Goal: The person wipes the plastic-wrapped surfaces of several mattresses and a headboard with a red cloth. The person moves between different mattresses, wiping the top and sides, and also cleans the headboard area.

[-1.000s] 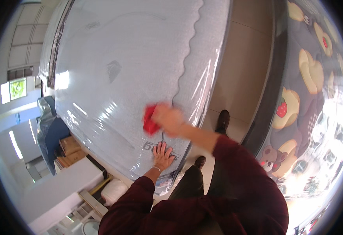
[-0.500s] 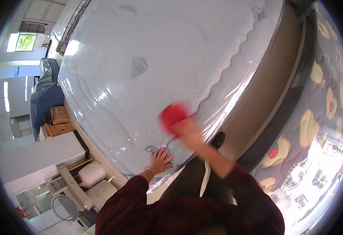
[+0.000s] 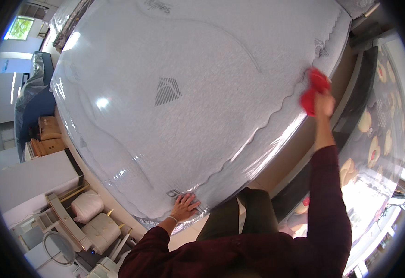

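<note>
A large grey mattress (image 3: 179,92) wrapped in clear plastic fills most of the view. My left hand (image 3: 184,207) lies flat with spread fingers on its near corner. My right hand (image 3: 324,103) is stretched far out along the right edge, gripping a red cloth (image 3: 314,89) that presses against the plastic near the wavy side seam.
A second mattress with a heart pattern (image 3: 373,139) stands to the right, with a narrow strip of floor between. At lower left are a white cabinet (image 3: 31,178), plastic-wrapped cushions (image 3: 89,215) and cardboard boxes (image 3: 47,134). A dark wrapped sofa (image 3: 31,102) sits at the left.
My right hand has slid the red cloth along the mattress edge, far away from my left hand. The left hand stays flat on the near corner.
</note>
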The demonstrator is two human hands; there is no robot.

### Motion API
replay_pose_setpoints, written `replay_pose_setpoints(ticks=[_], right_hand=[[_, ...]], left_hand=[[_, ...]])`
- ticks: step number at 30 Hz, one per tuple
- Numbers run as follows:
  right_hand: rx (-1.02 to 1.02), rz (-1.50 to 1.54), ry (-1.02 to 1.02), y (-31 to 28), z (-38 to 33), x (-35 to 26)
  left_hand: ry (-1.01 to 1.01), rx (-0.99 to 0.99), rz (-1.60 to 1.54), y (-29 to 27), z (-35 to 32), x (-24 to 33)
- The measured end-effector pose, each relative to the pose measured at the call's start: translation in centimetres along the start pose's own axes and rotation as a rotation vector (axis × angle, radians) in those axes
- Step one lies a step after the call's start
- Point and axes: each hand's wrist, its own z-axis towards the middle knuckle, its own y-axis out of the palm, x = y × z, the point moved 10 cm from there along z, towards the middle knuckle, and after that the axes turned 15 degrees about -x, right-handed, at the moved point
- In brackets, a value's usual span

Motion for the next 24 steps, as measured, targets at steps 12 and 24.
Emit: replay_pose_setpoints(ticks=[12,24], right_hand=[[-0.321,0.081,-0.652,5.8,-25.1,-5.4],[0.053,-0.044,-0.455,-6.8,4.4,2.0]], left_hand=[[-0.074,0.490,-0.345,-19.0,9.5,4.6],[-0.184,0.489,-0.399,-16.8,22.4,10.3]])
